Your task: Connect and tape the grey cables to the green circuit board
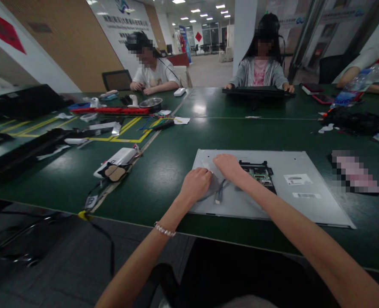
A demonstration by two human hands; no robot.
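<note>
A grey flat panel [304, 201] lies face down on the green table [163, 171] in front of me. A green circuit board [260, 173] sits on its back, and a thin cable [219, 194] runs across its left part. My left hand [195, 184] is curled into a loose fist, pressing on the panel's left area near the cable. My right hand [229, 167] is also closed, knuckles up, resting on the panel just left of the circuit board. What the fingers pinch is hidden under the hands.
A white device with a pad [117, 164] lies to the left. Farther left are black panels [22, 149], a red strip [112, 110] and a metal bowl [151, 102]. Two people sit across the table; a third person's arm [362, 72] shows at right. Black bag [356, 119].
</note>
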